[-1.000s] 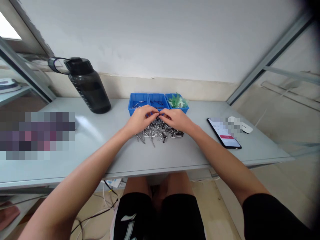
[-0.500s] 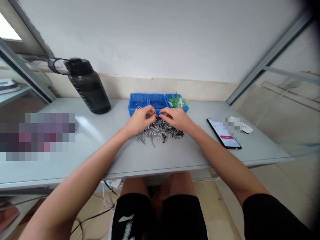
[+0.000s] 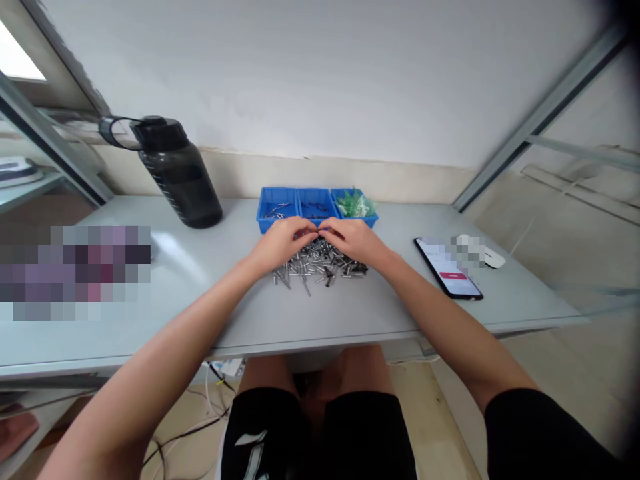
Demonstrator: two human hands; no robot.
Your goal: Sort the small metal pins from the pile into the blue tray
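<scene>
A loose pile of small silver pins and dark screws [image 3: 313, 265] lies on the table, with both hands just above its far side. My left hand [image 3: 284, 239] has its thumb and fingers pinched together. My right hand [image 3: 354, 240] pinches in the same way, and the fingertips of both meet. Whatever is between them is too small to make out. Right behind the hands stand three blue bins: the left bin [image 3: 267, 210] has silver pins, the middle bin [image 3: 301, 207] has dark screws, and the right one holds crinkled green-and-clear plastic [image 3: 356, 203].
A dark water bottle [image 3: 183, 177] stands at the back left. To the right lie a phone [image 3: 450, 273] with a lit screen and a white mouse [image 3: 493, 257]. A blurred-out purple item [image 3: 100, 267] is on the left of the table [image 3: 320, 320]. A wall rises behind.
My left hand has shifted slightly right, and its fingers now reach the right hand's fingertips, closing the small gap. The pile and bins look the same.
</scene>
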